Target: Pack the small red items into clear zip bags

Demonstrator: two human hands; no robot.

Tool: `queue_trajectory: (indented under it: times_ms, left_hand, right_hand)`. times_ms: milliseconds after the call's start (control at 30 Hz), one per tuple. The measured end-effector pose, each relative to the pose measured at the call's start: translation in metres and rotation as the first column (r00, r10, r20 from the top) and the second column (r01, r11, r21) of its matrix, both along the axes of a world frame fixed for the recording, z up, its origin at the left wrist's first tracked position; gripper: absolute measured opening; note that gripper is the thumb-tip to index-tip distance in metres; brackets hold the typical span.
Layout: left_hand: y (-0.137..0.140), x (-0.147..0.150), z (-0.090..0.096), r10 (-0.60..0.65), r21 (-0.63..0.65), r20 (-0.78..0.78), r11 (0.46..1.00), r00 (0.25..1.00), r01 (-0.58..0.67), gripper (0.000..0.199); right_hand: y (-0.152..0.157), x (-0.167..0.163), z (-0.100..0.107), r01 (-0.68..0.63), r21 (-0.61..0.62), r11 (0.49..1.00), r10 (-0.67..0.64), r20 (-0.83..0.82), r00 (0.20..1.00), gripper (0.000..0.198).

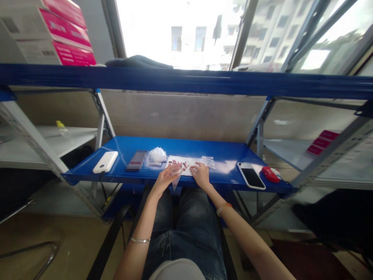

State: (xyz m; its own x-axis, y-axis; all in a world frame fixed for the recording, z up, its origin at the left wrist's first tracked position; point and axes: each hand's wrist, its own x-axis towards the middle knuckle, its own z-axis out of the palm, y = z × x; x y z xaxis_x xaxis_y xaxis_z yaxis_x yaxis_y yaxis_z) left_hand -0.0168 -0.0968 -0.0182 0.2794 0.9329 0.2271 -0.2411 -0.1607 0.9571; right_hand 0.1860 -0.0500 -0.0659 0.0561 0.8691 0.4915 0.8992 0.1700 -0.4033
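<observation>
My left hand is closed on a clear plastic bag that hangs over the front edge of the blue shelf. Beside it, small dark-red and pinkish pieces lie scattered on a white sheet; they are too small to name. My right hand rests at the right side of the sheet, its fingers apart and near a few loose pieces, with nothing visible in them. A flat clear bag lies just behind it. A pile of clear plastic bags sits left of the sheet.
On the blue shelf are a white power bank with a cable, a blurred-out dark item, a phone and a red-and-white object. An upper blue beam crosses ahead. Pink-and-white boxes stand upper left.
</observation>
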Motion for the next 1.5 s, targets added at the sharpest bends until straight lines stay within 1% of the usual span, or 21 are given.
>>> queue_trajectory:
  times_ms: [233, 433, 633, 900, 1000, 1067, 1167, 1233, 1333, 1400, 1500]
  left_hand:
    - [0.0, -0.002, 0.0, 0.012, 0.009, -0.007, 1.0, 1.0, -0.012, 0.048]
    - [-0.001, -0.001, 0.0, 0.016, -0.012, 0.015, 1.0, 1.0, -0.016, 0.05]
    - [-0.002, -0.001, 0.0, 0.011, -0.042, 0.019, 0.999, 1.0, -0.01, 0.051]
    - [0.0, -0.001, -0.004, 0.02, -0.052, 0.019, 0.998, 1.0, -0.019, 0.053]
    - [0.0, -0.001, -0.005, 0.014, -0.058, 0.019, 0.998, 1.0, -0.013, 0.055]
    - [0.0, -0.001, -0.005, 0.014, -0.051, 0.014, 0.999, 1.0, -0.013, 0.055]
    - [-0.002, 0.0, -0.003, 0.022, -0.02, -0.018, 1.0, 1.0, -0.022, 0.053]
    - [-0.004, 0.001, -0.002, 0.034, 0.01, -0.046, 0.999, 0.998, -0.033, 0.051]
    - [-0.005, 0.003, 0.0, 0.04, 0.047, -0.067, 0.998, 0.997, -0.037, 0.049]
    - [-0.006, 0.003, 0.0, 0.039, 0.046, -0.06, 0.998, 0.997, -0.036, 0.048]
    - [-0.006, 0.003, -0.001, 0.045, 0.029, -0.036, 0.999, 0.998, -0.043, 0.047]
  right_hand:
    - [-0.003, -0.001, 0.002, -0.004, -0.015, 1.0, 0.004, 0.006, 1.0, 0.023]
    - [-0.004, -0.001, 0.002, -0.009, 0.047, 0.999, 0.011, -0.032, 0.999, 0.02]
    - [-0.003, 0.0, 0.002, -0.009, 0.017, 1.0, 0.009, -0.036, 0.999, 0.021]
    - [-0.003, 0.0, 0.002, 0.001, 0.036, 0.999, 0.0, -0.032, 1.0, 0.019]
    - [-0.002, 0.0, 0.001, -0.001, 0.057, 0.998, 0.004, -0.052, 0.999, 0.019]
    - [-0.003, -0.001, 0.003, 0.002, 0.097, 0.995, 0.008, -0.094, 0.996, 0.019]
    - [-0.009, -0.008, 0.015, -0.02, 0.197, 0.98, 0.059, -0.197, 0.979, 0.02]
    - [-0.017, -0.015, 0.03, -0.08, 0.277, 0.958, 0.153, -0.253, 0.955, 0.02]
    - [-0.032, -0.027, 0.054, -0.19, 0.375, 0.907, 0.307, -0.282, 0.909, 0.017]
    - [-0.041, -0.033, 0.066, -0.254, 0.385, 0.887, 0.376, -0.286, 0.881, 0.017]
    - [-0.051, -0.038, 0.074, -0.342, 0.344, 0.874, 0.44, -0.266, 0.858, 0.015]
